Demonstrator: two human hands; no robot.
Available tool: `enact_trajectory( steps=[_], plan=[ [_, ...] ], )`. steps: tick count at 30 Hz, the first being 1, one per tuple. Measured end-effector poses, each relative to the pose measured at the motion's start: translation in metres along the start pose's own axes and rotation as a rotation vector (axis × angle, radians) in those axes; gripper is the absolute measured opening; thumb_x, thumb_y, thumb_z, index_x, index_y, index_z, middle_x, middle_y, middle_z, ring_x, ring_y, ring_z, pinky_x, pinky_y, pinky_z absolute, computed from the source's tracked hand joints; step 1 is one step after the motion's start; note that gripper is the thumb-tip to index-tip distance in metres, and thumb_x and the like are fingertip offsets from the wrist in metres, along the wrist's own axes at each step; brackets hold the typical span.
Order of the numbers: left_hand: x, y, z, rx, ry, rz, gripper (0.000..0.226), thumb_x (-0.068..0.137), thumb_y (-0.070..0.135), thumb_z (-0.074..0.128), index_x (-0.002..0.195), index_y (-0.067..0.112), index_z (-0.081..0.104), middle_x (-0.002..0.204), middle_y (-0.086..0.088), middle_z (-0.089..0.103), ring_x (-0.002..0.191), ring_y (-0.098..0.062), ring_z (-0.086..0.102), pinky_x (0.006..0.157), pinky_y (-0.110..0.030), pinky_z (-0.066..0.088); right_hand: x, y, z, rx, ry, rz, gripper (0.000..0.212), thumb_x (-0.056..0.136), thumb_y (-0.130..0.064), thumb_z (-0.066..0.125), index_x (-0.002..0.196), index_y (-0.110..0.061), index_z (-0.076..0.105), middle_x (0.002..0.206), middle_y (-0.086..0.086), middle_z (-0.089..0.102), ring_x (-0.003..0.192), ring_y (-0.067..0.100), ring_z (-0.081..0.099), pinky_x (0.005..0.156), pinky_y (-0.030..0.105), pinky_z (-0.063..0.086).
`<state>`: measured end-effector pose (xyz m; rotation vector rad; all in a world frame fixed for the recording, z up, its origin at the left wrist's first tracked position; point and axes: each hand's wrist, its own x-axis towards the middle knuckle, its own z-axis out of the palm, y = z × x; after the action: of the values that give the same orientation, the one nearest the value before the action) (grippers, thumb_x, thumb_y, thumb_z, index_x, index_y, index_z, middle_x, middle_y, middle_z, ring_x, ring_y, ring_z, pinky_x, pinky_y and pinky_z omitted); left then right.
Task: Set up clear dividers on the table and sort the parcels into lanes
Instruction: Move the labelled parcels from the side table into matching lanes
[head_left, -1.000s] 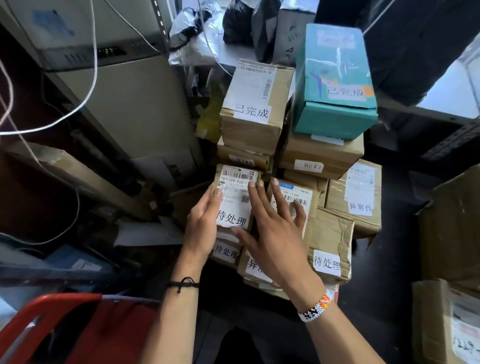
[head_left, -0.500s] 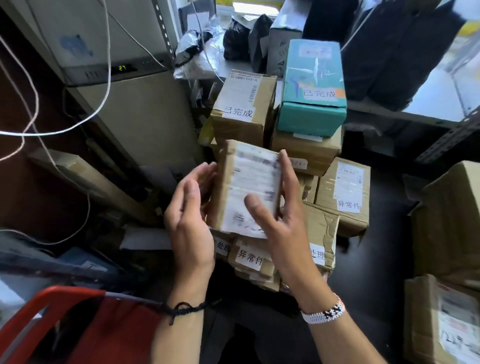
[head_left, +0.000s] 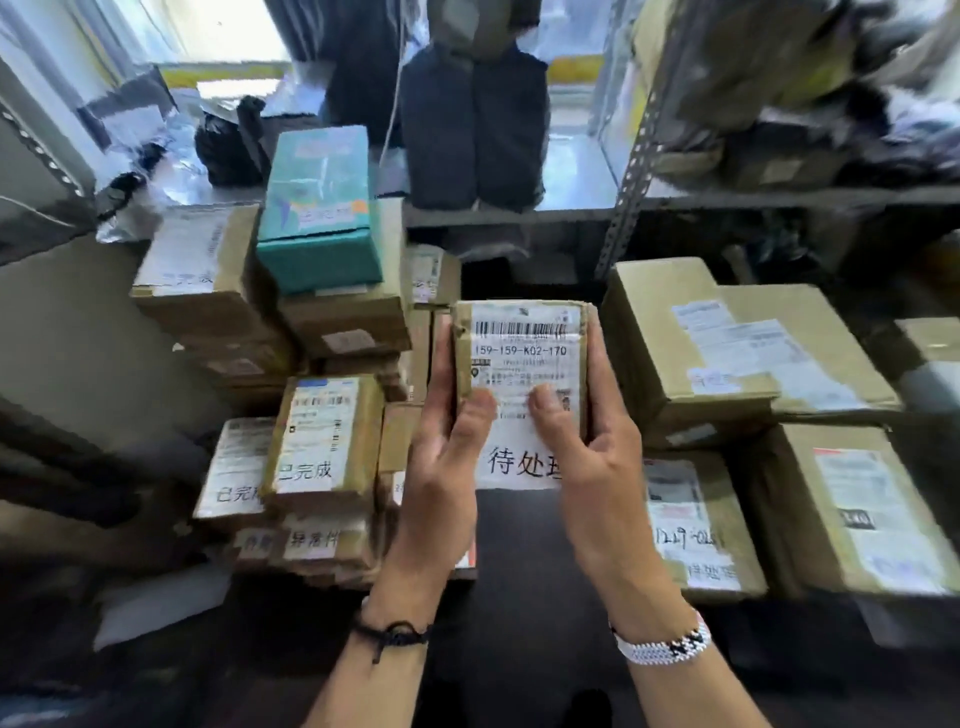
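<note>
Both hands hold one small brown parcel (head_left: 523, 371) up in front of the person. The left hand (head_left: 447, 467) grips its left edge, with the thumb on the white label (head_left: 519, 340). The right hand (head_left: 597, 457) grips its right edge, with the thumb on the label too. The label has a bar code, a number and big black writing at the bottom.

To the left is a pile (head_left: 322, 441) of brown boxes with white labels. A teal box (head_left: 319, 208) sits on top at the back. To the right, big boxes (head_left: 675, 358) lie side by side. Behind them a metal shelf (head_left: 623, 200) holds dark bags (head_left: 472, 119). The left wrist wears a black cord (head_left: 395, 634). The right wrist wears a bead band (head_left: 660, 642).
</note>
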<state>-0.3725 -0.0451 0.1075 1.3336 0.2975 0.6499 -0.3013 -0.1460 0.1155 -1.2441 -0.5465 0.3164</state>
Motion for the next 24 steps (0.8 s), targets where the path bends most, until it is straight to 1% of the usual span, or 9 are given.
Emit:
enact_trajectory(
  steps=[3,4,8,10,11,14,18,22,24],
  plan=[
    [-0.009,-0.015,0.038,-0.061,-0.062,-0.123,0.081,0.095,0.059,0.064,0.163,0.030,0.031,0.153,-0.001,0.058,0.141,-0.026,0.055,0.119,-0.055,0.040,-0.011,-0.004,-0.042,-0.065,0.060,0.002,0.068,0.105,-0.028,0.061,0.163,-0.043,0.028,0.151,-0.007,0.059,0.136,0.017,0.060,0.102,0.028,0.055],
    [-0.011,-0.019,0.049,-0.073,-0.080,-0.148,0.080,0.096,0.058,0.064,0.163,0.030,0.031,0.153,-0.002,0.057,0.142,-0.027,0.054,0.120,-0.057,0.038,-0.015,-0.005,-0.054,-0.084,0.087,0.007,0.067,0.106,-0.029,0.061,0.162,-0.044,0.028,0.151,-0.008,0.059,0.135,0.015,0.060,0.102,0.026,0.055],
    [-0.019,-0.036,0.084,-0.035,-0.165,-0.159,0.070,0.102,0.048,0.054,0.164,0.033,0.026,0.151,0.012,0.058,0.141,-0.013,0.054,0.118,-0.039,0.044,-0.030,-0.008,-0.092,-0.142,0.172,0.042,0.068,0.106,-0.034,0.061,0.162,-0.047,0.026,0.150,-0.009,0.060,0.136,0.015,0.059,0.110,0.040,0.052],
    [-0.023,-0.045,0.099,-0.008,-0.191,-0.149,0.065,0.106,0.043,0.052,0.164,0.032,0.026,0.150,0.019,0.058,0.139,-0.005,0.055,0.115,-0.030,0.046,-0.037,-0.008,-0.109,-0.164,0.223,0.066,0.069,0.104,-0.034,0.062,0.163,-0.043,0.027,0.145,-0.011,0.063,0.134,0.014,0.061,0.109,0.044,0.052],
    [-0.026,-0.049,0.108,-0.007,-0.202,-0.155,0.063,0.107,0.043,0.052,0.164,0.033,0.026,0.151,0.017,0.057,0.139,-0.007,0.055,0.115,-0.030,0.046,-0.040,-0.008,-0.117,-0.163,0.254,0.083,0.069,0.103,-0.033,0.063,0.163,-0.040,0.029,0.142,-0.011,0.066,0.132,0.014,0.063,0.108,0.042,0.054],
    [-0.031,-0.065,0.129,-0.040,-0.204,-0.200,0.070,0.102,0.048,0.055,0.164,0.035,0.026,0.155,0.006,0.055,0.142,-0.017,0.053,0.118,-0.041,0.044,-0.049,-0.008,-0.139,-0.154,0.332,0.135,0.066,0.101,-0.029,0.067,0.160,-0.036,0.038,0.136,-0.010,0.070,0.126,0.014,0.067,0.101,0.035,0.058],
    [-0.037,-0.096,0.148,-0.049,-0.177,-0.249,0.070,0.101,0.045,0.056,0.164,0.030,0.030,0.151,0.004,0.059,0.141,-0.019,0.055,0.118,-0.045,0.043,-0.057,0.000,-0.164,-0.195,0.405,0.215,0.068,0.097,-0.032,0.070,0.159,-0.033,0.042,0.131,-0.013,0.072,0.123,0.012,0.069,0.104,0.044,0.056],
    [-0.041,-0.129,0.160,0.011,-0.123,-0.347,0.067,0.099,0.052,0.056,0.161,0.031,0.038,0.137,0.011,0.070,0.125,-0.012,0.067,0.096,-0.024,0.057,-0.059,0.018,-0.185,-0.348,0.448,0.288,0.063,0.100,-0.024,0.071,0.157,-0.032,0.046,0.122,-0.020,0.075,0.111,0.004,0.072,0.098,0.042,0.060],
    [-0.042,-0.145,0.167,0.057,-0.086,-0.386,0.059,0.102,0.047,0.053,0.157,0.029,0.044,0.131,0.011,0.073,0.120,-0.012,0.070,0.096,-0.030,0.059,-0.058,0.027,-0.194,-0.436,0.463,0.318,0.059,0.099,-0.022,0.072,0.154,-0.032,0.051,0.116,-0.020,0.077,0.104,0.000,0.073,0.094,0.039,0.062]
  ],
)
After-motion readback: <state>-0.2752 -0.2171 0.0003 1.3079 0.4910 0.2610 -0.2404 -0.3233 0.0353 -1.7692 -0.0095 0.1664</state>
